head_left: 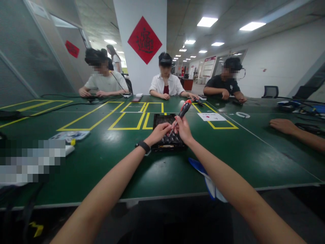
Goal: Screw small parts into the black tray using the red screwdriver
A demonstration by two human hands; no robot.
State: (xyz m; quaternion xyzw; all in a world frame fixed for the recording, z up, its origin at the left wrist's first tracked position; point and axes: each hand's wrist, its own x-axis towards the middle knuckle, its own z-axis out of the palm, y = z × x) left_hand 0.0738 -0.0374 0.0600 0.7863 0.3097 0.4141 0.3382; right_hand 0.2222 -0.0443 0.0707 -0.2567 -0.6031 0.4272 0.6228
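A screwdriver [185,109] with a black and red handle leans in my right hand [183,128], its handle up and its thin shaft slanting down to the left. My right fingers are closed round it near the base of the handle. Beside it, my left hand [160,133] has its fingers pinched together close to the shaft; whatever they hold, if anything, is too small to make out. Under both hands lies an open black case [165,119] with small metal pieces in its slots. A black band circles my left wrist.
Yellow tape outlines mark the green table [122,183]. A blue and white glove [200,166] lies under my right forearm. A paper sheet [212,117] and a white ring [243,115] are to the right. Several people sit opposite; another person's hand [283,127] rests at far right.
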